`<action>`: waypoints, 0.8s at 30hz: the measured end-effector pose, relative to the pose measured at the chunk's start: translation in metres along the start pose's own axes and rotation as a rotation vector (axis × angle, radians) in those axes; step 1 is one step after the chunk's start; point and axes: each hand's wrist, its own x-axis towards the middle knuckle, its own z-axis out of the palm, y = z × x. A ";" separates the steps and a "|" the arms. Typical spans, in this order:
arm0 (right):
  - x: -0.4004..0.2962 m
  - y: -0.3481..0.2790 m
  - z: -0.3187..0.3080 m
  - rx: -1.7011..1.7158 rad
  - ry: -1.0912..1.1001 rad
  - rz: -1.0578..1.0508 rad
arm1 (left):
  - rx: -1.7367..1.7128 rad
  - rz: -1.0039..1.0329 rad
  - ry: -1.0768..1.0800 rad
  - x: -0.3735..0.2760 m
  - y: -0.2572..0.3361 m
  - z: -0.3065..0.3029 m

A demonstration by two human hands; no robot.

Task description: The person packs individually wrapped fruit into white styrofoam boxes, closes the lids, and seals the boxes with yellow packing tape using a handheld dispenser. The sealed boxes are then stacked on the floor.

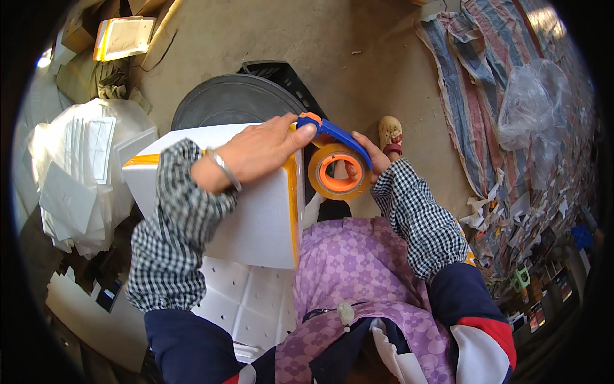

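A white box (259,216), with bands of yellowish packing tape (292,201) along its edges, stands before me at the left. My left hand (256,151) lies across the top of the box near its right edge, fingers together and thumb reaching to the head of a tape dispenser. My right hand (371,156) grips this blue and orange tape dispenser (340,134) beside the box's right side. A roll of packing tape (316,175) sits on its orange hub. Whether my left hand presses tape beneath it is hidden.
A round black lid or tub (230,98) and a black plastic crate (283,79) stand behind the box. White foam panels (240,297) lie below it. Bagged white sheets (86,177) are at left. A striped tarp (475,96) bearing clear plastic (527,105) lies at right.
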 end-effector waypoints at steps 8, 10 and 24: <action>0.021 -0.025 0.025 -0.013 -0.075 0.002 | 0.108 -0.359 -0.063 -0.015 -0.026 -0.049; 0.032 -0.046 0.040 -0.063 0.111 0.020 | 0.461 -0.047 0.379 -0.037 -0.011 -0.042; 0.066 -0.122 0.098 -0.685 0.006 0.107 | 0.665 0.532 0.723 -0.049 -0.026 -0.001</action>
